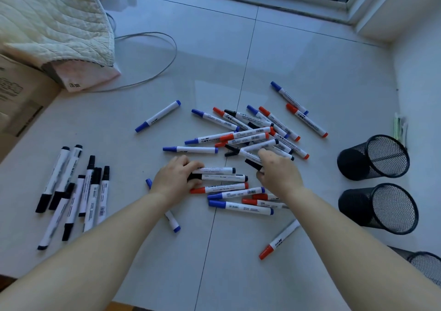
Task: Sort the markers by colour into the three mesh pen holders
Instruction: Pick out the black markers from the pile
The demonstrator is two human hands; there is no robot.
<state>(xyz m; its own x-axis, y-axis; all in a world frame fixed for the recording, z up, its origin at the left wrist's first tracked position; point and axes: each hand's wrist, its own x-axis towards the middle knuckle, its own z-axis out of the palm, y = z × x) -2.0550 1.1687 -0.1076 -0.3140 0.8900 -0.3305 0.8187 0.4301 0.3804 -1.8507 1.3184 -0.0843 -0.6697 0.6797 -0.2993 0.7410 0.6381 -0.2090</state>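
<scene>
Left hand [175, 178] grips two black markers [218, 174]; right hand [278, 171] pinches another black marker [254, 164] at the mixed pile [250, 134]. Sorted black markers [74, 191] lie far left (on the floor); three mesh pen holders [373, 157] stand right.

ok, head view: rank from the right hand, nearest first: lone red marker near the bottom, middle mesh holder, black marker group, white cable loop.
From the right hand:
1. Lone red marker, just below the forearm.
2. Middle mesh holder, to the right.
3. Black marker group, far left, beyond the left hand.
4. White cable loop, top left by the quilt.
</scene>
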